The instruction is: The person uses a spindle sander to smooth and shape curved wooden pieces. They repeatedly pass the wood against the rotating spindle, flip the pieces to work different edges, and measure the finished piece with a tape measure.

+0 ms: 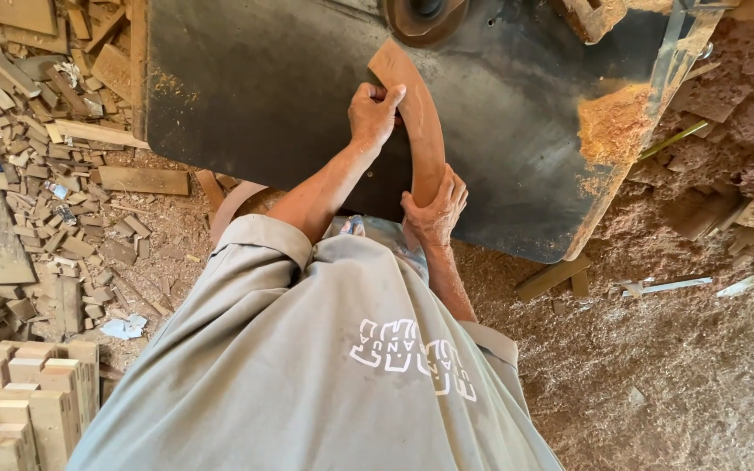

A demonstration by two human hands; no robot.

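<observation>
Wood offcuts (37,174) litter the sawdust floor (656,375) at left; stacked blocks (28,392) sit low. On the dark counter (263,87), the left grip (374,113) and right grip (434,209) clamp a curved wooden piece (416,113); sawdust pile (613,122) at right

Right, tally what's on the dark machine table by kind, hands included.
Curved wooden pieces: 1
Hands gripping it, left hand and right hand: 2
Sawdust heaps on the table: 1
Round machine heads at the far edge: 1
Total: 5
</observation>
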